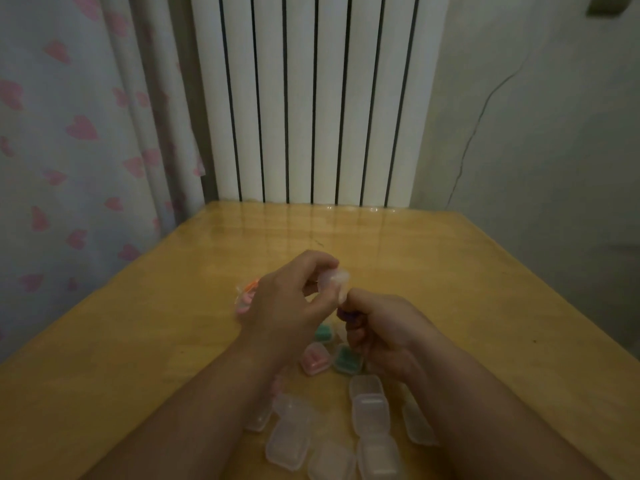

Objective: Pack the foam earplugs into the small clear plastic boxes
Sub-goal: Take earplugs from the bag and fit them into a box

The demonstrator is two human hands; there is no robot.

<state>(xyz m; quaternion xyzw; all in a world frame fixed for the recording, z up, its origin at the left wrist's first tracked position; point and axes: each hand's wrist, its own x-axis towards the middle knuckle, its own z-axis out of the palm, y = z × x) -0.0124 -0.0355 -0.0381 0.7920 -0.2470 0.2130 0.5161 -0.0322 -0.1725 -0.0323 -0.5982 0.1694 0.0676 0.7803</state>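
step: loading, looks like. The purple earplug [346,316] is held right at the clear box [333,281], above the table [450,271]
left hand [287,299]: box is pinched by curled fingers
right hand [377,327]: earplug is pinched at the fingertips
next: plug probably needs pushing in, then the box snapped shut

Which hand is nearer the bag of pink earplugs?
Left. Left hand, holding a clear box, overlaps the bag; right hand, pinching a purple earplug, lies beyond the left hand.

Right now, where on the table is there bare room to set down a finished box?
Bare wood: the far table between the left hand and the radiator, and the right side beyond the right forearm. Crowded: empty clear boxes and filled boxes between the forearms.
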